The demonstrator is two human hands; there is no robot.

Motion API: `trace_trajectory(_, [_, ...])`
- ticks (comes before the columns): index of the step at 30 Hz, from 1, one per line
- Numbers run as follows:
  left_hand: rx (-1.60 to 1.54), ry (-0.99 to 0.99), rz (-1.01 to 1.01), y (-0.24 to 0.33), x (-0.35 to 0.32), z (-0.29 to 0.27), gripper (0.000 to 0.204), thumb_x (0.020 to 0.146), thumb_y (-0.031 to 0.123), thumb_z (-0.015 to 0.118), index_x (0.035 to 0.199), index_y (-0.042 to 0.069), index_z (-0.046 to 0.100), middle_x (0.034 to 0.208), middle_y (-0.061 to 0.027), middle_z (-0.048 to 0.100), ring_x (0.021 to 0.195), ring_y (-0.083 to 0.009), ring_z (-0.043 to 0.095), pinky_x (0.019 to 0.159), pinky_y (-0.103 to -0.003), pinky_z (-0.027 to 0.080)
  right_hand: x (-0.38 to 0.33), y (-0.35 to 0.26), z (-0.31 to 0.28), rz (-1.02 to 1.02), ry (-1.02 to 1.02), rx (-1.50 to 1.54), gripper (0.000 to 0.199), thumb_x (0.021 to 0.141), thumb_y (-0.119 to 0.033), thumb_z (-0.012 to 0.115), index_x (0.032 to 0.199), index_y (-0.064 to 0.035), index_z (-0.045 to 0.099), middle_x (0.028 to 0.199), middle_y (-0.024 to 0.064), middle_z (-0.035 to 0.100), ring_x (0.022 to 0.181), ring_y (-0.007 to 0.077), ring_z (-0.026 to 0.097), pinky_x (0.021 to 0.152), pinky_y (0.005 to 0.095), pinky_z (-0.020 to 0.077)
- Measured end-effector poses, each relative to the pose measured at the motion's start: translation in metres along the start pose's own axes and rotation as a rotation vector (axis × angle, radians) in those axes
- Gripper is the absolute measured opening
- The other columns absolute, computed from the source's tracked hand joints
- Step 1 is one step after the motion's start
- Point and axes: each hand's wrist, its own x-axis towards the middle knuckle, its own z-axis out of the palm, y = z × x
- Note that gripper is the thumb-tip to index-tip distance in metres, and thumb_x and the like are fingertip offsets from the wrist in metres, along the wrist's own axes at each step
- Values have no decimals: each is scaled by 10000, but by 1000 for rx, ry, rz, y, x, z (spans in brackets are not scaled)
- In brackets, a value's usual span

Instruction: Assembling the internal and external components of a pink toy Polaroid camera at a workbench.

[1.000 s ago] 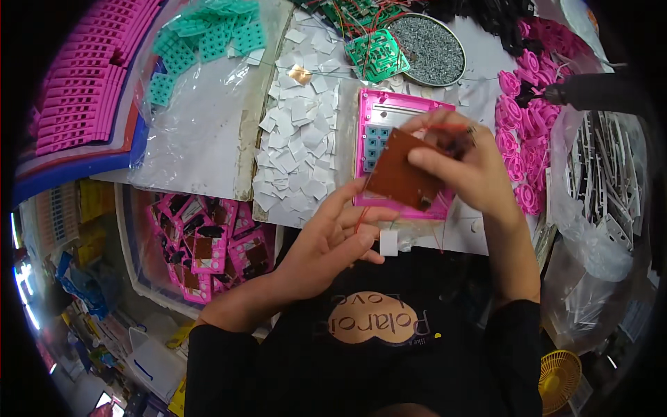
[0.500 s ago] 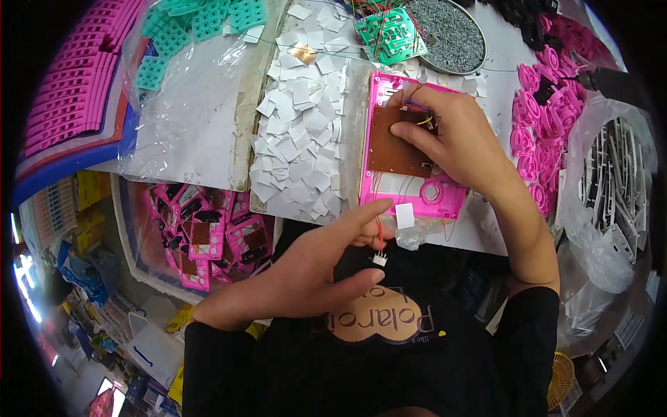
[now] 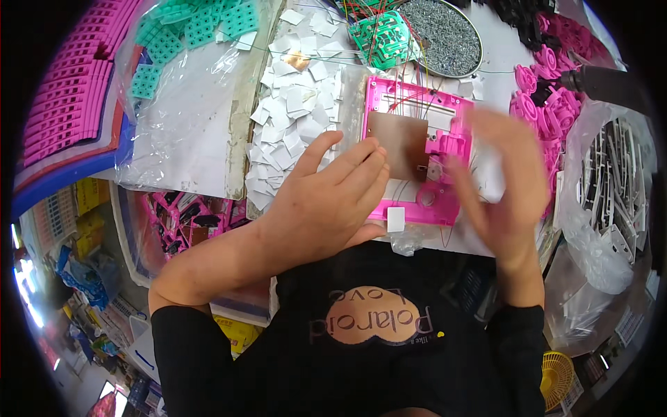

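Observation:
A pink plastic housing (image 3: 413, 213) lies on the bench in front of me. A brown circuit board (image 3: 397, 144) sits in it, with red and dark wires running from its far end. My left hand (image 3: 333, 191) is over the housing's left edge, its fingers stretched out and the fingertips at the board's left side. What lies under the palm is hidden. Off the housing's right side, my right hand (image 3: 511, 177) is smeared by motion. Its thumb and fingers look apart, with nothing visible between them. A small white square (image 3: 395, 219) rests at the housing's near edge.
Many white paper squares (image 3: 295, 104) cover the bench left of the housing. Beyond are green circuit boards (image 3: 381, 40) and a round tray of screws (image 3: 479, 43). Pink round parts (image 3: 526, 104) and a black tool (image 3: 604, 85) lie right. A bin (image 3: 125, 236) of pink assemblies stands lower left.
My right hand has let go of the board and wires and moved right. My left hand has risen to the housing's left edge; the white connector hanging by it no longer shows.

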Motion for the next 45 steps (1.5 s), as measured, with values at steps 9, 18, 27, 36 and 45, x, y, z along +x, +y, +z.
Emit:
trace_trajectory(9, [-6,-90,47,-4,12,-11,662,808,449,740,1286,3,633,1335,-120,614,1273,-254,573,970,-420,432,-17,-31,25,2,-421,-207,656,871,-383,692,1302,103,604,1436,246,552,1372,374,482,1132,529,371])
trace_trajectory(18, [25,456,179,-109,182,-16,167,858,221,684,821,64,726,776,-149,664,750,-342,672,679,-466,529,-15,-39,29,18,-414,-222,711,841,-425,723,1271,127,599,1426,273,534,1361,408,473,1115,525,372])
trace_trajectory(27, [166,190,59,-129,249,24,167,851,224,633,833,95,738,872,-112,695,961,-319,643,835,-503,428,-20,-34,33,33,-380,-185,704,844,-425,705,1251,143,615,1429,305,518,1366,414,457,1108,535,380])
trace_trajectory(36, [291,233,10,-134,247,16,254,889,250,579,756,81,715,832,-152,717,813,-350,678,813,-499,448,-15,-41,33,15,-387,-232,722,792,-414,757,1241,132,614,1413,282,529,1337,403,470,1095,500,392])
trace_trajectory(45, [-783,67,-146,-47,77,-25,92,913,96,713,917,5,702,820,-41,674,722,-108,577,646,-263,444,-19,-37,31,91,-336,-130,693,772,-342,786,1266,107,600,1431,248,512,1284,375,469,1024,475,421])
